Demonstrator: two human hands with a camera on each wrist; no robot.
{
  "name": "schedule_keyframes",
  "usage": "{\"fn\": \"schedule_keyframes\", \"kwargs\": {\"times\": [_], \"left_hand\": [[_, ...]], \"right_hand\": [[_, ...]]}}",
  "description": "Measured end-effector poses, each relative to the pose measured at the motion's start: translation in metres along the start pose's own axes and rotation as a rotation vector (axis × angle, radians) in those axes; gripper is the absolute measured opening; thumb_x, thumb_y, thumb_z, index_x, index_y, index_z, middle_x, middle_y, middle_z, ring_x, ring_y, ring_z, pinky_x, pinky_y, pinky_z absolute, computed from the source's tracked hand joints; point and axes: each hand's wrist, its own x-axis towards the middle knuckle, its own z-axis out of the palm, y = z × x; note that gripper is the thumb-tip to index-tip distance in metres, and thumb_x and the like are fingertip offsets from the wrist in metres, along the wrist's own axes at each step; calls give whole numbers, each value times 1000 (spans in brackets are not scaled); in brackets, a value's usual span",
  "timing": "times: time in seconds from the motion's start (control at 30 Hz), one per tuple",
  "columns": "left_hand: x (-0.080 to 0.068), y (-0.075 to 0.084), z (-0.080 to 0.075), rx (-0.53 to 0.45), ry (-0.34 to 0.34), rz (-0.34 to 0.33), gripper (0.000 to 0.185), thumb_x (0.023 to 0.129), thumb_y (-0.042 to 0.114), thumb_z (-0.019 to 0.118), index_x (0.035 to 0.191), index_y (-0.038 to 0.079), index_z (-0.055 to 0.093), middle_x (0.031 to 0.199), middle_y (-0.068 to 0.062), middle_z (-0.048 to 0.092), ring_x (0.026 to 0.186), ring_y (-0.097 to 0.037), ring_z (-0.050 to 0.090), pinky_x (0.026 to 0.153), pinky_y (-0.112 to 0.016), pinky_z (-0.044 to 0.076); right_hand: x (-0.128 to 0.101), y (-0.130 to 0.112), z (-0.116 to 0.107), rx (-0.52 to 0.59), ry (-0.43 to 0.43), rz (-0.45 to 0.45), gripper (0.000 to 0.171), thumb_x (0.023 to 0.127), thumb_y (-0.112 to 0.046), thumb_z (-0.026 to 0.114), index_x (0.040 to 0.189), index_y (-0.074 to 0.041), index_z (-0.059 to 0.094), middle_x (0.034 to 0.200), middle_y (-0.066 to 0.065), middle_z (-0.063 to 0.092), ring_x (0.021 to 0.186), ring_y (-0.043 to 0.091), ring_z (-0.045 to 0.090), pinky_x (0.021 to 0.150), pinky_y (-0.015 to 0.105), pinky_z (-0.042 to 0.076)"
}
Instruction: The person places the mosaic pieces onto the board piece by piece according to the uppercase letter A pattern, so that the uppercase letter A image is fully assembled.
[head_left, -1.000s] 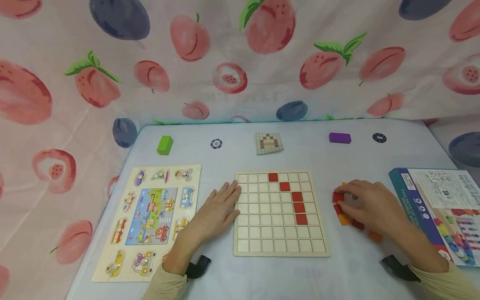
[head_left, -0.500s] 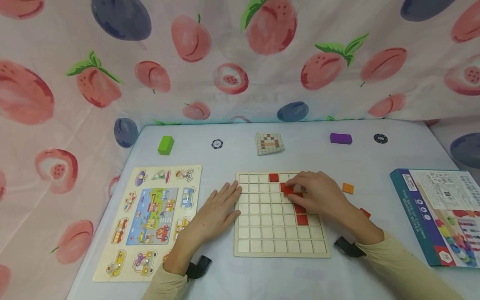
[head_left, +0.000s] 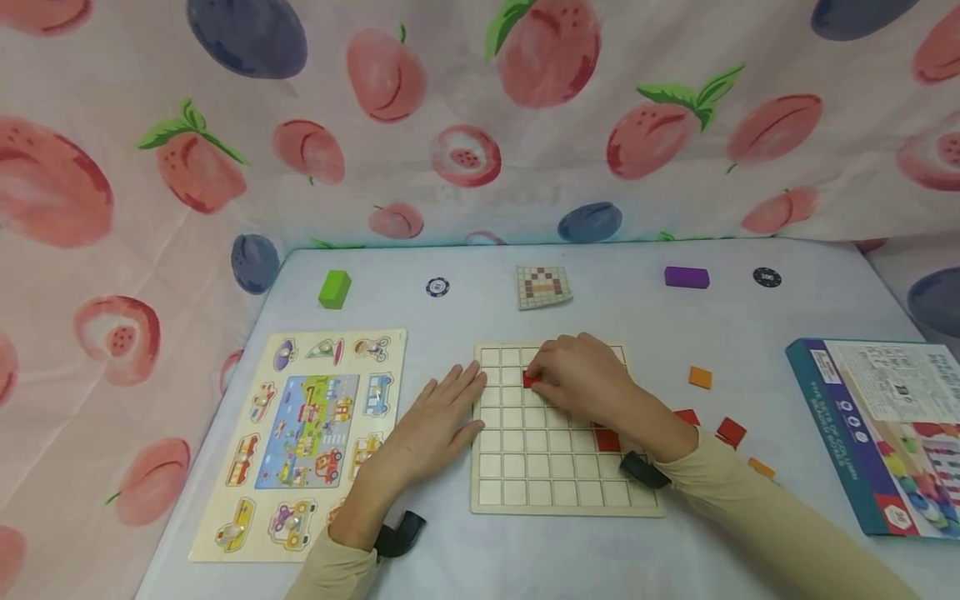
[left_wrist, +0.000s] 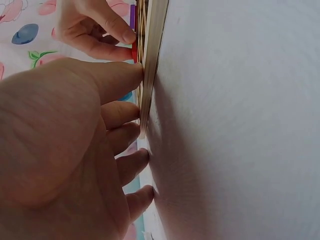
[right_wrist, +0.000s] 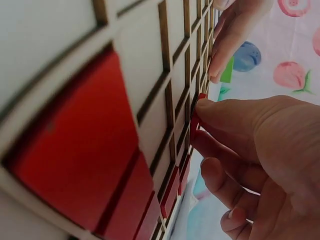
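A wooden grid board (head_left: 525, 468) lies in the middle of the table. My right hand (head_left: 583, 377) reaches over its upper part and pinches a red square tile (head_left: 528, 380) between thumb and fingers. In the right wrist view that tile (right_wrist: 195, 120) stands right at the grid. Other red tiles (right_wrist: 80, 145) sit in its cells, partly hidden by the hand in the head view; one red tile (head_left: 607, 440) shows below the wrist. My left hand (head_left: 435, 429) lies flat with fingers extended, its fingertips touching the board's left edge, as the left wrist view also shows.
Loose red (head_left: 731, 432) and orange tiles (head_left: 701, 377) lie right of the board. A vehicle puzzle (head_left: 307, 433) lies left, a box (head_left: 877, 433) right. Behind are a pattern card (head_left: 542, 287), green block (head_left: 334, 289), purple block (head_left: 686, 277) and two chips (head_left: 767, 277).
My right hand has moved left from the loose tiles to the board, carrying a red tile across to the upper middle cells. My left hand has stayed at the board's edge.
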Motion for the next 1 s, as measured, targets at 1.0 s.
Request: {"fn": "schedule_keyframes", "kwargs": {"times": [1.0], "left_hand": [[1, 3, 0, -2, -7, -20, 66, 110, 32, 58, 168, 9, 33, 179, -8, 24, 168, -33, 21, 137, -58, 19]], "right_hand": [[-95, 65, -30, 46, 28, 93, 27, 96, -17, 79, 122, -24, 81, 120, -3, 77, 115, 21, 68, 98, 49, 62]]}}
